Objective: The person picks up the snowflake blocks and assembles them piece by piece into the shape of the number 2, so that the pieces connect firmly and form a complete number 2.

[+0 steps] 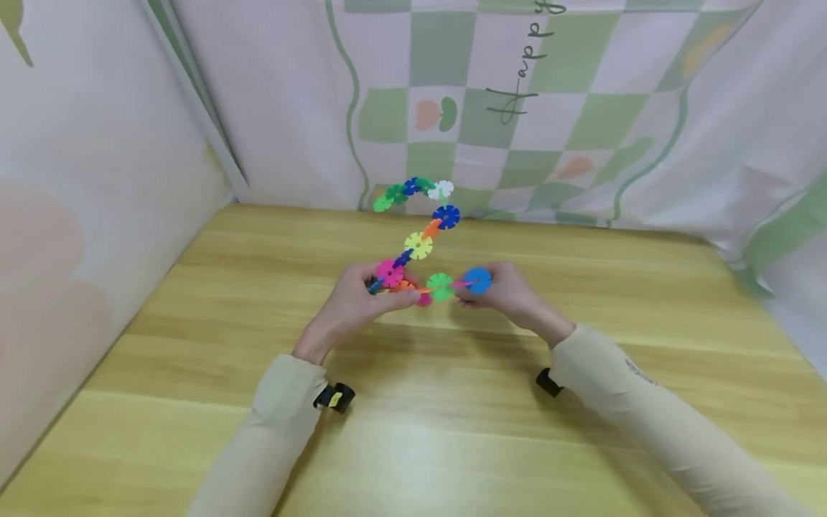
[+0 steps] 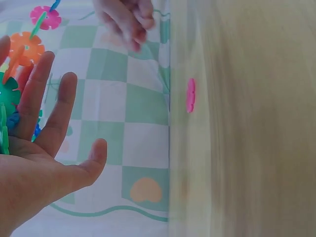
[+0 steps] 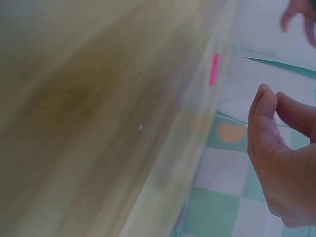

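Observation:
My left hand (image 1: 355, 291) holds a long curved chain of coloured slotted plastic discs (image 1: 418, 245) above the table. Its thumb lies over an orange disc (image 1: 403, 287), while other fingers spread out below in the left wrist view. The chain's blue end disc (image 1: 478, 280) overlaps my right hand (image 1: 507, 291) in the head view. From the left wrist the right hand (image 2: 128, 22) shows apart from the chain, lower down. Nothing shows between its loosely bent fingers and thumb (image 3: 296, 116). A loose pink disc (image 2: 191, 95) stands on edge on the table between the hands.
The wooden table (image 1: 413, 431) spreads under both arms. Behind it hangs a green-and-white checked curtain (image 1: 439, 50), and a pale wall (image 1: 77, 179) borders the left side. Black camera straps (image 1: 336, 397) circle the wrists.

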`<action>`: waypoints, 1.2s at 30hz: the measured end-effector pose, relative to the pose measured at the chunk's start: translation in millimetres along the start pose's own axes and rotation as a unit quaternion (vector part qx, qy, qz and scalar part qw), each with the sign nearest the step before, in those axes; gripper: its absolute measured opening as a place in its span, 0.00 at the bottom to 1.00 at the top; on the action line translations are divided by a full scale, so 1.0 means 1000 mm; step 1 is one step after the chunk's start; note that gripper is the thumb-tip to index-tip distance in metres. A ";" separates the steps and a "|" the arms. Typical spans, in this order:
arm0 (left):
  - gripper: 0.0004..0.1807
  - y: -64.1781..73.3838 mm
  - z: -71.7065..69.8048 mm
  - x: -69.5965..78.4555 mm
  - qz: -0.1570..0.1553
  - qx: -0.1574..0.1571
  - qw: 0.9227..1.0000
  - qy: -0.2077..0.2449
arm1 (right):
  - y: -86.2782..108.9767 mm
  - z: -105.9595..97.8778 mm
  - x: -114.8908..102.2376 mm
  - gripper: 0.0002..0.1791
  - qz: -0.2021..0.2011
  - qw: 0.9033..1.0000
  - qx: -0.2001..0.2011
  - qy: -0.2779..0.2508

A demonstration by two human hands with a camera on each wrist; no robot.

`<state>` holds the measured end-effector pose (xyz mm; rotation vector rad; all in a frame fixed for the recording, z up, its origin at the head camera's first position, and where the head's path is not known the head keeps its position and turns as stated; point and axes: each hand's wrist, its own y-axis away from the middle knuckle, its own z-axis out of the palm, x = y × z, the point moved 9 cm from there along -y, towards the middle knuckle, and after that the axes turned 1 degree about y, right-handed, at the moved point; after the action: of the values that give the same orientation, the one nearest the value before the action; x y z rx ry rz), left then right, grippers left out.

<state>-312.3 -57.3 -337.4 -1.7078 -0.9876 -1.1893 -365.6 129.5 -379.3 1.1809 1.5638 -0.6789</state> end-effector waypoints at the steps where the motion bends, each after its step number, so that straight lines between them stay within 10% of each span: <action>1: 0.12 0.000 -0.001 0.001 0.006 0.003 1.000 0.000 | -0.004 0.003 0.000 0.18 -0.005 1.000 -0.006 -0.001; 7: 0.10 -0.003 0.000 0.002 0.026 0.010 1.000 -0.002 | -0.023 0.021 -0.004 0.18 -0.005 0.997 -0.041 0.071; 15: 0.09 -0.006 0.003 0.001 0.031 0.018 0.999 0.004 | -0.041 0.034 -0.004 0.16 -0.012 0.958 -0.056 0.279; 26: 0.13 -0.006 0.004 -0.001 0.033 0.023 0.999 0.001 | -0.046 0.049 -0.017 0.20 -0.112 0.935 -0.085 0.326; 36: 0.14 -0.005 0.004 -0.004 0.025 0.026 0.999 0.003 | -0.043 0.044 -0.017 0.13 -0.110 0.946 -0.072 0.296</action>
<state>-317.0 -52.5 -341.3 -1.6769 -0.9584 -1.1274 -388.7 69.6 -383.1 1.1686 2.2354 -0.3475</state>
